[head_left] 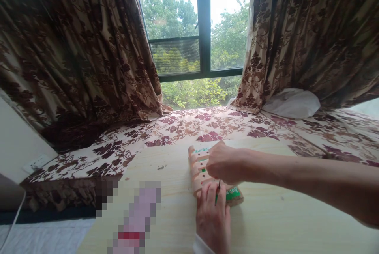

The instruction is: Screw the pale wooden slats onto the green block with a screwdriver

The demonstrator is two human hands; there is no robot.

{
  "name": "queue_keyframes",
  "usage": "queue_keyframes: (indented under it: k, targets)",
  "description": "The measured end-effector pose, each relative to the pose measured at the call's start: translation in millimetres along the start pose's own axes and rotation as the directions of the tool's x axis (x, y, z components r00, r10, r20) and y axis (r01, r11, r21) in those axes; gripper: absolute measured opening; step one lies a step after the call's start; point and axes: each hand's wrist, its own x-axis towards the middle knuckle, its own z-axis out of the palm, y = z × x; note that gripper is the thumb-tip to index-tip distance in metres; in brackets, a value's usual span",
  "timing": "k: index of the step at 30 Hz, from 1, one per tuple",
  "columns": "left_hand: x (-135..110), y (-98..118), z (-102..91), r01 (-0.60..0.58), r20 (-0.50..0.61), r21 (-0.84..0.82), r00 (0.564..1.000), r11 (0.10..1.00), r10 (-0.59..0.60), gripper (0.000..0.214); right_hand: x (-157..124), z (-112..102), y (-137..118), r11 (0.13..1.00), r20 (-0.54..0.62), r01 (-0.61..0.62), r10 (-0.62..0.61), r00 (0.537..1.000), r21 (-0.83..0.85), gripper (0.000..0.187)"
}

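A pack of sausages in clear wrapping with green print lies on the light wooden table. My left hand rests flat on the near end of the pack, fingers stretched out, pressing it down. My right hand reaches in from the right, its fingers closed in a pinch over the pack. A thin dark tool with a red and green tip hangs down from that hand; I cannot make out what it is.
A floral cloth covers the window ledge behind the table. Patterned curtains hang at both sides of the window. A white bag lies at the right. A blurred-out object sits on the table's left.
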Motion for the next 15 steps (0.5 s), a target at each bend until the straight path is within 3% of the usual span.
queue_keyframes:
  k: [5, 15]
  targets:
    - [-1, 0, 2.4, -0.025, 0.009, 0.007, 1.000, 1.000, 0.025, 0.048, 6, 5, 6, 0.999, 0.009, -0.004, 0.004, 1.000, 0.036, 0.018]
    - [-3, 0, 2.6, 0.010, 0.022, -0.010, 1.000, 1.000, -0.009, 0.051, -2, 16, 6, 0.998, -0.099, 0.064, -0.063, 0.993, 0.000, 0.017]
